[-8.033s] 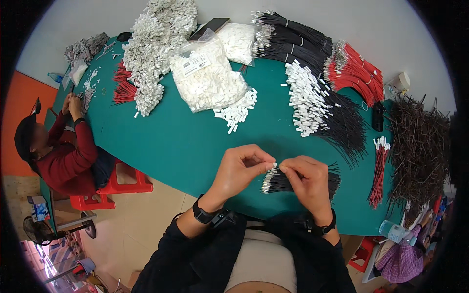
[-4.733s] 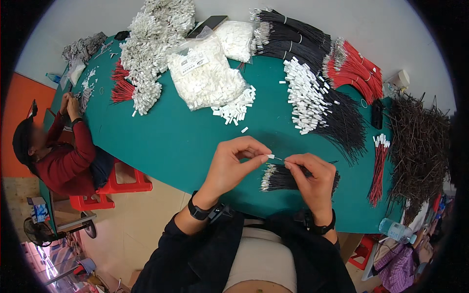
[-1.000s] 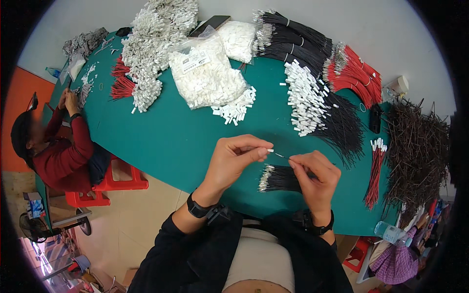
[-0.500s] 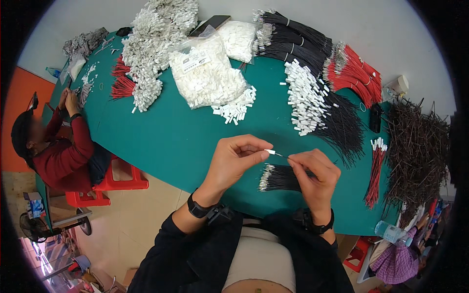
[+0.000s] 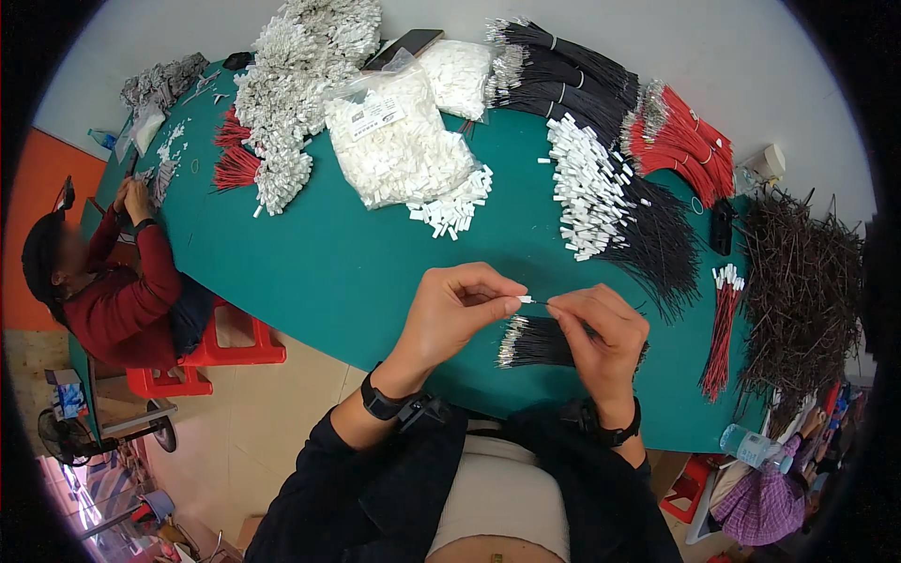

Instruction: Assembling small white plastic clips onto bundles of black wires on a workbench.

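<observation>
Between thumb and forefinger, my left hand pinches a small white connector housing. My right hand pinches a thin black wire, whose end meets the housing. How deep the wire sits inside cannot be made out. Just below my hands lies a bundle of black wires with bare metal ends toward the left. Beyond my right hand is a heap of black wires fitted with white housings. Loose white housings spill from a clear plastic bag farther off.
Black wire bundles and red wire bundles lie at the back right. A brown tangled pile and a plastic bottle stand at the right edge. On the left, a co-worker in a red sleeve sits at the table.
The wire's metal tip, bare before, has come into the housing or right against it. My right hand has shifted slightly left, and the housing has dropped a little and levelled.
</observation>
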A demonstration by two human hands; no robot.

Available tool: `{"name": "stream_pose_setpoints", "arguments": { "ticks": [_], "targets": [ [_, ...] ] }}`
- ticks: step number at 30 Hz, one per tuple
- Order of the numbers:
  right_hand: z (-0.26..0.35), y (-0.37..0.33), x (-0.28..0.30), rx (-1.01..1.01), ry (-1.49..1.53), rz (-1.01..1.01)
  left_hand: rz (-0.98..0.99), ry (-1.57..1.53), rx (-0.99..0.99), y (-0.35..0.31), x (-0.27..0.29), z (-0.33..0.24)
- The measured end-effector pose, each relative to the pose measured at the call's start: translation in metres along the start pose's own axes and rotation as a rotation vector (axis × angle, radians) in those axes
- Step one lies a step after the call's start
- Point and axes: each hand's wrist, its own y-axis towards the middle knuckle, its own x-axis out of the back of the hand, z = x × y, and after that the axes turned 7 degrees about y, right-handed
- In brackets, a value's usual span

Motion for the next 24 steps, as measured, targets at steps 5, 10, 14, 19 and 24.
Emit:
{"name": "stream_pose_setpoints", "arguments": {
  "ticks": [5,10,14,19,24],
  "targets": [
    [-0.006,-0.002,-0.002,-0.027,0.043,0.012,-0.024,0.001,-0.003,0.000,-0.004,0.003],
    [-0.007,-0.002,-0.004,0.002,0.042,0.029,-0.016,-0.007,0.004,-0.001,-0.003,0.004],
    [-0.007,-0.002,-0.006,-0.006,0.024,0.042,-0.014,-0.011,0.012,-0.001,-0.003,0.004],
    [-0.009,-0.001,-0.003,-0.004,0.019,0.079,0.009,0.077,0.046,-0.002,0.001,0.005],
    [-0.023,0.024,0.037,0.122,-0.453,0.013,-0.079,0.474,-0.069,0.014,0.036,0.007]
  ]
}}
